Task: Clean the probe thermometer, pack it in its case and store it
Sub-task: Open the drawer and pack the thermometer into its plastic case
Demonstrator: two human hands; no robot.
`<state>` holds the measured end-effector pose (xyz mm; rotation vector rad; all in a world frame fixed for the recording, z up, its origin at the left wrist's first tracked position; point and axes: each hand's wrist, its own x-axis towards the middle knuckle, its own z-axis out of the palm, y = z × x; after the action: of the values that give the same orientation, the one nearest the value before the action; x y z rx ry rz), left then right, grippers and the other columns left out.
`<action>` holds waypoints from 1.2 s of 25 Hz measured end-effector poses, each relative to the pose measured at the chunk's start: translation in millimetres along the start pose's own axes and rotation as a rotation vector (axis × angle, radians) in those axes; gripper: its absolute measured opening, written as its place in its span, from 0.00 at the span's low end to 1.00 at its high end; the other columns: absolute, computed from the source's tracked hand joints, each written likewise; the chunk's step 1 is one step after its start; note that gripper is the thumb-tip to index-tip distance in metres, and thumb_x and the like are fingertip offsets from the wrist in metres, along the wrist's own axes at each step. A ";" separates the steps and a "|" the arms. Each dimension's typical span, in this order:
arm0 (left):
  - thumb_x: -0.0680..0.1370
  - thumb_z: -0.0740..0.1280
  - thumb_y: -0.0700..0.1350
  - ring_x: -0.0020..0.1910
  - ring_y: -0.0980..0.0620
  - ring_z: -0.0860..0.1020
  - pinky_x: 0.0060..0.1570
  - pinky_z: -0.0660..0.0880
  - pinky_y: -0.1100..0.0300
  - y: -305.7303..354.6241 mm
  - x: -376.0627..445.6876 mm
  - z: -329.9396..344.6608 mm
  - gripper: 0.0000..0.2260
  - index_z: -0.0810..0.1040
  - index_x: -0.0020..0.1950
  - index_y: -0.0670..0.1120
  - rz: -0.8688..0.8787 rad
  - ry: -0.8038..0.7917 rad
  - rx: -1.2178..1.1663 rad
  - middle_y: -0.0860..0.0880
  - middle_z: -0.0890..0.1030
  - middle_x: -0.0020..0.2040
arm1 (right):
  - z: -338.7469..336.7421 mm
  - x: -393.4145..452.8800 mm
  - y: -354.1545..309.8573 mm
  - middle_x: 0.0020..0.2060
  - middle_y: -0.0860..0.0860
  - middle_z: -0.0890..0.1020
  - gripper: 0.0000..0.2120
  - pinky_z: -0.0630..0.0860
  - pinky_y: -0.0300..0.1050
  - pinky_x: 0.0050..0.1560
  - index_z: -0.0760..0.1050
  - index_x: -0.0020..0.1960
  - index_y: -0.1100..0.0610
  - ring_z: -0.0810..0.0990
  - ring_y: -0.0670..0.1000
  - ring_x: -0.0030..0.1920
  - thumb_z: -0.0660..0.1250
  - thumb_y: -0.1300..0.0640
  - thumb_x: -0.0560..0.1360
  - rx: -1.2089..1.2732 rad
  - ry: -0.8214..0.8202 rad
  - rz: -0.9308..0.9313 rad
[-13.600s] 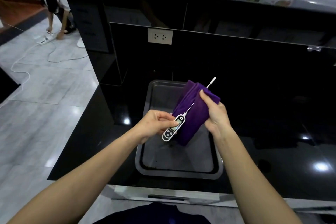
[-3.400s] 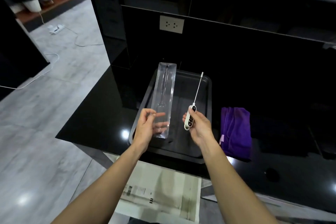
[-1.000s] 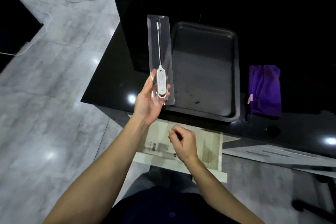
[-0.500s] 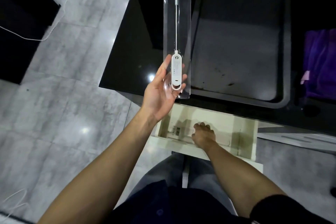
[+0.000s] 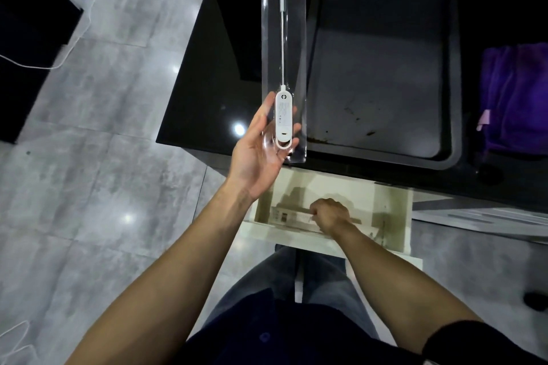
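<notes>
The white probe thermometer [image 5: 283, 115] lies inside its long clear plastic case [image 5: 296, 9], probe pointing away from me. My left hand [image 5: 258, 154] holds the case's near end from below, thumb and fingers round its sides, above the black counter's front edge. My right hand [image 5: 329, 213] is down inside the open cream drawer [image 5: 391, 210] under the counter, fingers curled on a flat printed paper or box there; what it grips is unclear. The purple cloth [image 5: 516, 98] lies folded on the counter at the right.
A dark baking tray [image 5: 382, 68] sits on the black counter [image 5: 207, 98] right of the case. Grey tiled floor [image 5: 103, 157] with a white cable lies to the left. My legs stand right before the drawer.
The drawer has come open and my right hand has reached into it. My left hand keeps the cased thermometer over the counter edge. My view has tilted down.
</notes>
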<state>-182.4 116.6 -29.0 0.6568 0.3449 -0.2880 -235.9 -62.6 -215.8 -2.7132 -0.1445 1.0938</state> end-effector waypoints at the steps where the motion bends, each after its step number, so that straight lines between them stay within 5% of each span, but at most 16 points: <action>1: 0.84 0.55 0.46 0.52 0.45 0.80 0.50 0.78 0.58 1.6 0.2 0.8 0.18 0.68 0.74 0.52 0.003 -0.003 0.005 0.42 0.76 0.66 | -6.8 -6.6 -0.1 0.54 0.52 0.83 0.11 0.74 0.44 0.51 0.81 0.55 0.52 0.80 0.55 0.54 0.62 0.60 0.78 0.030 0.010 -0.041; 12: 0.82 0.59 0.47 0.58 0.44 0.78 0.60 0.75 0.52 49.9 24.3 33.0 0.18 0.70 0.72 0.54 0.151 -0.090 -0.021 0.44 0.73 0.70 | -132.0 -112.4 0.1 0.37 0.47 0.81 0.07 0.73 0.48 0.43 0.77 0.46 0.52 0.77 0.47 0.38 0.63 0.54 0.81 0.456 0.301 -0.458; 18: 0.83 0.58 0.47 0.62 0.43 0.77 0.53 0.78 0.50 44.7 39.6 65.4 0.17 0.72 0.71 0.56 0.174 -0.123 -0.045 0.45 0.73 0.72 | -198.0 -126.7 12.1 0.34 0.47 0.75 0.08 0.70 0.48 0.42 0.74 0.42 0.56 0.72 0.47 0.37 0.63 0.60 0.80 0.665 0.409 -0.410; 22: 0.81 0.62 0.48 0.58 0.44 0.80 0.50 0.79 0.49 34.8 42.3 85.3 0.16 0.74 0.69 0.58 0.165 -0.153 -0.039 0.47 0.80 0.64 | -214.2 -129.0 14.5 0.34 0.50 0.76 0.09 0.67 0.47 0.43 0.74 0.41 0.60 0.71 0.49 0.38 0.63 0.62 0.80 0.741 0.383 -0.362; 30: 0.82 0.60 0.46 0.61 0.43 0.76 0.62 0.74 0.47 25.3 44.4 111.2 0.14 0.76 0.67 0.55 0.193 -0.140 -0.080 0.46 0.72 0.72 | -223.4 -137.0 17.4 0.34 0.50 0.81 0.10 0.70 0.41 0.37 0.77 0.42 0.57 0.75 0.47 0.35 0.63 0.60 0.81 0.972 0.370 -0.222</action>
<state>-108.5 58.2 49.1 0.5830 0.1568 -0.1342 -179.1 -138.3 29.2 -1.8927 0.1200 0.3975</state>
